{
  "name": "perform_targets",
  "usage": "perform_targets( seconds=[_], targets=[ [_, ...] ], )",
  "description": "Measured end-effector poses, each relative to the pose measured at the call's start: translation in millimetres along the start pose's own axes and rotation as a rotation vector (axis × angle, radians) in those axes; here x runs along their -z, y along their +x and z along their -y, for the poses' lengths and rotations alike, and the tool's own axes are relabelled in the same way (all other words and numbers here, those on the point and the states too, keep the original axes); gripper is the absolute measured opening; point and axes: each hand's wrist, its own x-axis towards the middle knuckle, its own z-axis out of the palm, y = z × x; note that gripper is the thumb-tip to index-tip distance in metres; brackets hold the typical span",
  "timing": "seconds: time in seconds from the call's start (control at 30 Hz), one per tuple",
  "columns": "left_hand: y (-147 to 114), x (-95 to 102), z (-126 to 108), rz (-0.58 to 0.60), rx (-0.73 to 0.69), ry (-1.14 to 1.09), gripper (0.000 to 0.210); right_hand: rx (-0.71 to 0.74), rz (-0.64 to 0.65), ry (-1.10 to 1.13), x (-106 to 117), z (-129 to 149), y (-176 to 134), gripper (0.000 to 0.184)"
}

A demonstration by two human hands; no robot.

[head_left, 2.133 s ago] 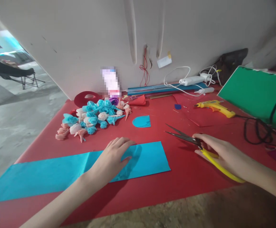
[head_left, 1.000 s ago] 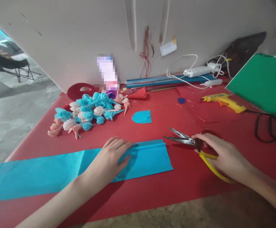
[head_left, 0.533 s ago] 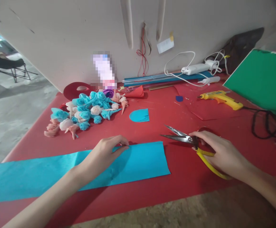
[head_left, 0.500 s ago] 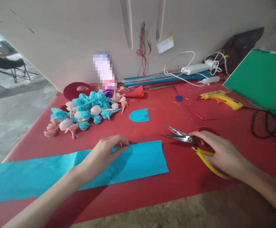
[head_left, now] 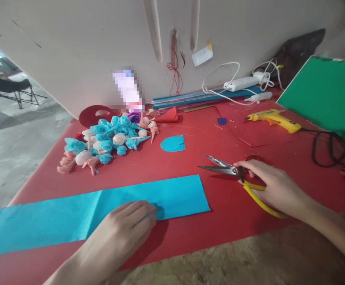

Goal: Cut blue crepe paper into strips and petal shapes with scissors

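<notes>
A long strip of blue crepe paper [head_left: 178,194] lies across the front of the red table, with a crease left of its middle. My left hand [head_left: 132,225] is at its lower edge, fingers bent and pressed together on the paper; the thumb is hidden. Past the strip's right end, my right hand [head_left: 275,184] grips a pair of scissors [head_left: 234,171] by the yellow handles. The blades stand apart and point left, touching no paper. Behind the strip lies a blue paper piece [head_left: 172,143] with one rounded end.
Blue, white and peach paper flowers [head_left: 108,138] are piled at the left by a red tape roll [head_left: 86,116]. A yellow glue gun [head_left: 275,120] with black cord, a green board [head_left: 323,95] and a white power strip [head_left: 243,84] are at the right. A blurred phone-like screen [head_left: 128,89] leans on the wall.
My left hand has moved from the strip's upper edge down to its lower edge. The right hand still holds the scissors with the blades apart.
</notes>
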Motion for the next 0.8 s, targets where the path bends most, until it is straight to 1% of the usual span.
perform_targets(
  seconds=[0.17, 0.27, 0.33, 0.4, 0.53, 0.6, 0.67, 0.73, 0.8],
  targets=[
    [1.7, 2.4, 4.5, -0.026, 0.258, -0.159, 0.015, -0.007, 0.007, 0.008, 0.3, -0.6, -0.6, 0.034],
    [3.1, 2.7, 9.1, -0.025, 0.369, -0.229, 0.016, 0.003, 0.003, 0.013, 0.2, -0.7, -0.7, 0.034],
    [2.0, 1.4, 12.4, -0.022, 0.418, -0.261, 0.018, 0.007, 0.004, 0.01, 0.1, -0.4, -0.4, 0.034],
    [0.7, 0.3, 15.3, -0.011, 0.419, -0.288, 0.021, 0.009, 0.005, 0.006, 0.1, 0.1, 0.1, 0.034],
    [1.9, -0.2, 17.2, 0.046, 0.368, -0.354, 0.026, 0.025, -0.002, -0.001, 0.9, 0.9, 0.7, 0.033],
    [3.0, -0.2, 16.1, 0.062, 0.36, -0.343, 0.021, 0.034, -0.007, -0.002, 1.3, 0.9, 0.6, 0.033],
    [2.3, 1.6, 14.3, 0.06, 0.358, -0.285, 0.023, 0.033, 0.0, -0.001, 1.5, 0.7, 0.3, 0.034],
    [-0.6, 9.0, 13.1, 0.033, 0.372, -0.227, 0.028, 0.017, 0.013, -0.002, 1.5, 0.4, 0.0, 0.034],
    [-4.9, 25.0, 14.0, -0.021, 0.403, -0.195, 0.026, -0.003, 0.021, -0.004, 1.3, 0.1, -0.2, 0.035]
  ],
)
